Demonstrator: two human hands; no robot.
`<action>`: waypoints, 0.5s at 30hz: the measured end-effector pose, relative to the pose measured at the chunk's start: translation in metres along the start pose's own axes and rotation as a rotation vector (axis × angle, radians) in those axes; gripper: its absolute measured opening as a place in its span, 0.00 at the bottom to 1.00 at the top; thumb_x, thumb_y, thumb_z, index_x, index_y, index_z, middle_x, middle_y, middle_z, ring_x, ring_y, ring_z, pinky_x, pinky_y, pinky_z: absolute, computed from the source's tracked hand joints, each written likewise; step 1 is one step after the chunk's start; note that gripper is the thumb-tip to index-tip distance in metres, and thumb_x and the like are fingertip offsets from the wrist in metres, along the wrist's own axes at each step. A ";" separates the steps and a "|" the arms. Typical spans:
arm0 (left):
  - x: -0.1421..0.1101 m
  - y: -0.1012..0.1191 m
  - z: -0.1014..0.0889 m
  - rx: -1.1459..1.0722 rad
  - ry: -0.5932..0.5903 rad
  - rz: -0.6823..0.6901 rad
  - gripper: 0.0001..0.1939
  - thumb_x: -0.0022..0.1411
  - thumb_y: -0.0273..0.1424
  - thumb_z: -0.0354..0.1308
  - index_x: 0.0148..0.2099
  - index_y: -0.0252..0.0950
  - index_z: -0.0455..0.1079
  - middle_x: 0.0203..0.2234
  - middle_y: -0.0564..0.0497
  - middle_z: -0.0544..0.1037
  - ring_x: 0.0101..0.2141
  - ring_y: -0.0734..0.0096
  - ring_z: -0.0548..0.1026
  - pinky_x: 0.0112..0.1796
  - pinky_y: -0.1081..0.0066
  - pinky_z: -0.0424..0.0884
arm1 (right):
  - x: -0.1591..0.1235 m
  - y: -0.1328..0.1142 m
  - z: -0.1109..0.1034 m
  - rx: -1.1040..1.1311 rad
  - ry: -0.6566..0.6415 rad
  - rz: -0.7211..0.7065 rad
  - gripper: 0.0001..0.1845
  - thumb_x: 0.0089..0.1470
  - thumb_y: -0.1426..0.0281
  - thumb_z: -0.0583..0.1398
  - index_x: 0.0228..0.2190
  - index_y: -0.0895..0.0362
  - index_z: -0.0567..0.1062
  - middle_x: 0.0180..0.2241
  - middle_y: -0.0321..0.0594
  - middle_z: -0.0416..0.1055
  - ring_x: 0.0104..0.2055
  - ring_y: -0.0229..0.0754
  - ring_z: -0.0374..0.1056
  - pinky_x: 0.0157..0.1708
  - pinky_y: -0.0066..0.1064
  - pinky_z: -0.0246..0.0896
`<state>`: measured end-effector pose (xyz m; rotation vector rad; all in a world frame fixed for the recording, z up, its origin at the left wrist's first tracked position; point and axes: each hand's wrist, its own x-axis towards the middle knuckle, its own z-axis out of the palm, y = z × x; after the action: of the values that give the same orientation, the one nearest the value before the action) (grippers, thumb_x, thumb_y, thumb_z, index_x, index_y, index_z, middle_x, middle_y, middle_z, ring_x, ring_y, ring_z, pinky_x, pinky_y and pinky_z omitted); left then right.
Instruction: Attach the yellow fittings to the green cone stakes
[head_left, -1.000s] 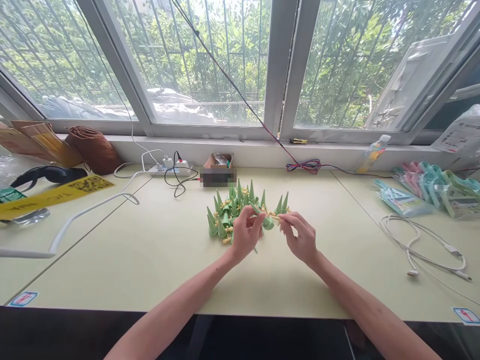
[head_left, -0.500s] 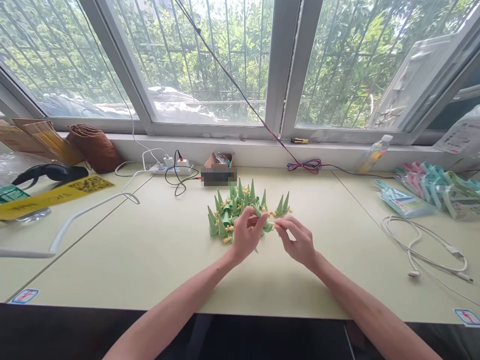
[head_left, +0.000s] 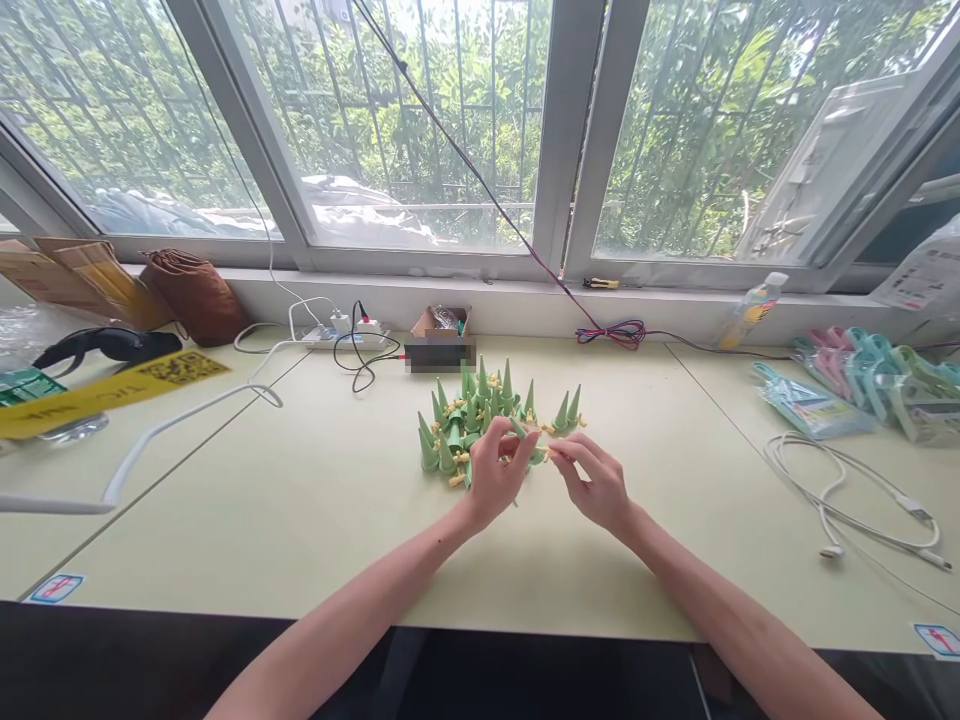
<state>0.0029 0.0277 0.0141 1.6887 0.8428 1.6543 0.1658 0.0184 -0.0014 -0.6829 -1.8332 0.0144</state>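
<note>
My left hand (head_left: 491, 470) is closed round a green cone (head_left: 518, 428), whose pointed end shows above the fingers. Between the thumb and fingers of my right hand (head_left: 600, 485) is a small yellow piece (head_left: 547, 453), held close against the green part at the left fingertips; whether the two are joined I cannot tell. Just behind my left hand stands a cluster of similar green cones (head_left: 445, 457) with small yellow pieces (head_left: 456, 481) among them. Two more green cones (head_left: 568, 412) are upright behind my right hand. My left hand hides part of the cluster.
Behind the cones sit a small open carton (head_left: 461, 322) and a power strip (head_left: 349, 338) with cables. White cables (head_left: 847, 500) and bagged pastel items (head_left: 885, 380) lie to the right. A yellow tag (head_left: 112, 395), headphones (head_left: 112, 345) and a brown pouch (head_left: 195, 295) are at left.
The view has shifted slightly. Both hands keep nearly the same pose, with the yellow piece still at the right fingertips and the green cone in the left.
</note>
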 end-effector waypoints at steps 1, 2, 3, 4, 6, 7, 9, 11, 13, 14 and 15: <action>0.000 0.000 0.000 0.006 -0.002 0.020 0.13 0.64 0.35 0.60 0.33 0.37 0.60 0.23 0.57 0.70 0.15 0.85 0.61 0.15 0.81 0.54 | 0.000 0.000 0.000 0.002 -0.004 0.004 0.10 0.62 0.76 0.56 0.43 0.54 0.73 0.31 0.41 0.72 0.27 0.38 0.67 0.26 0.29 0.66; -0.001 -0.001 0.000 0.016 -0.006 0.044 0.12 0.64 0.34 0.60 0.33 0.37 0.60 0.23 0.57 0.69 0.16 0.85 0.61 0.16 0.81 0.54 | 0.001 0.000 0.000 0.005 -0.009 0.008 0.10 0.63 0.76 0.56 0.43 0.54 0.73 0.31 0.41 0.72 0.27 0.37 0.67 0.26 0.29 0.65; -0.001 -0.001 0.001 0.027 -0.012 0.072 0.10 0.65 0.33 0.59 0.34 0.36 0.61 0.24 0.57 0.69 0.16 0.86 0.60 0.16 0.81 0.54 | 0.001 0.000 0.000 0.009 -0.013 0.010 0.10 0.63 0.76 0.55 0.43 0.54 0.73 0.30 0.40 0.72 0.27 0.37 0.66 0.25 0.28 0.65; -0.001 -0.002 0.001 0.038 -0.017 0.103 0.09 0.65 0.32 0.58 0.34 0.36 0.61 0.25 0.56 0.69 0.16 0.86 0.60 0.16 0.81 0.54 | 0.001 0.000 0.000 0.015 -0.015 0.009 0.09 0.63 0.76 0.55 0.43 0.54 0.73 0.30 0.40 0.72 0.27 0.37 0.66 0.25 0.28 0.64; -0.001 -0.003 0.001 0.055 -0.025 0.159 0.08 0.66 0.30 0.57 0.34 0.35 0.62 0.27 0.56 0.69 0.17 0.87 0.59 0.17 0.81 0.55 | 0.002 0.000 -0.001 0.026 -0.014 0.004 0.09 0.63 0.76 0.55 0.42 0.55 0.73 0.29 0.40 0.71 0.27 0.36 0.66 0.25 0.27 0.64; -0.001 -0.004 0.002 0.062 -0.025 0.180 0.08 0.66 0.30 0.57 0.34 0.35 0.63 0.27 0.55 0.69 0.18 0.87 0.59 0.18 0.81 0.57 | 0.002 0.000 -0.001 0.029 -0.013 0.002 0.09 0.63 0.76 0.55 0.42 0.55 0.73 0.29 0.39 0.71 0.26 0.36 0.66 0.25 0.27 0.64; -0.001 -0.005 0.002 0.078 -0.014 0.211 0.08 0.66 0.29 0.57 0.33 0.34 0.63 0.28 0.55 0.69 0.18 0.87 0.59 0.18 0.81 0.58 | 0.002 0.001 -0.001 0.028 -0.017 0.001 0.08 0.63 0.76 0.56 0.41 0.55 0.73 0.29 0.40 0.71 0.26 0.36 0.66 0.25 0.27 0.64; 0.000 -0.006 0.002 0.091 -0.002 0.231 0.09 0.66 0.29 0.57 0.32 0.34 0.64 0.29 0.55 0.69 0.19 0.87 0.59 0.19 0.81 0.59 | 0.001 0.001 -0.002 0.024 -0.029 0.003 0.07 0.63 0.75 0.57 0.41 0.55 0.73 0.30 0.40 0.71 0.26 0.36 0.66 0.24 0.27 0.63; 0.000 -0.007 0.002 0.098 0.008 0.246 0.08 0.66 0.29 0.57 0.33 0.34 0.64 0.29 0.54 0.69 0.19 0.87 0.59 0.19 0.81 0.59 | 0.000 0.002 -0.002 0.026 -0.039 0.002 0.07 0.63 0.75 0.58 0.42 0.55 0.73 0.30 0.40 0.71 0.26 0.36 0.66 0.23 0.27 0.62; 0.000 -0.007 0.002 0.102 0.010 0.251 0.08 0.66 0.29 0.57 0.33 0.34 0.64 0.29 0.54 0.70 0.19 0.87 0.59 0.19 0.81 0.60 | 0.000 0.002 -0.002 0.028 -0.043 0.000 0.07 0.62 0.75 0.58 0.42 0.55 0.73 0.30 0.40 0.71 0.26 0.36 0.66 0.23 0.26 0.62; 0.000 -0.007 0.002 0.107 0.011 0.255 0.08 0.66 0.29 0.57 0.33 0.34 0.64 0.29 0.54 0.70 0.19 0.87 0.59 0.19 0.80 0.60 | 0.000 0.003 -0.001 0.029 -0.044 -0.003 0.07 0.62 0.75 0.59 0.42 0.55 0.73 0.30 0.39 0.71 0.26 0.36 0.66 0.23 0.26 0.63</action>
<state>0.0048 0.0324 0.0083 1.9290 0.7578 1.8146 0.1683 0.0201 -0.0018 -0.6638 -1.8731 0.0541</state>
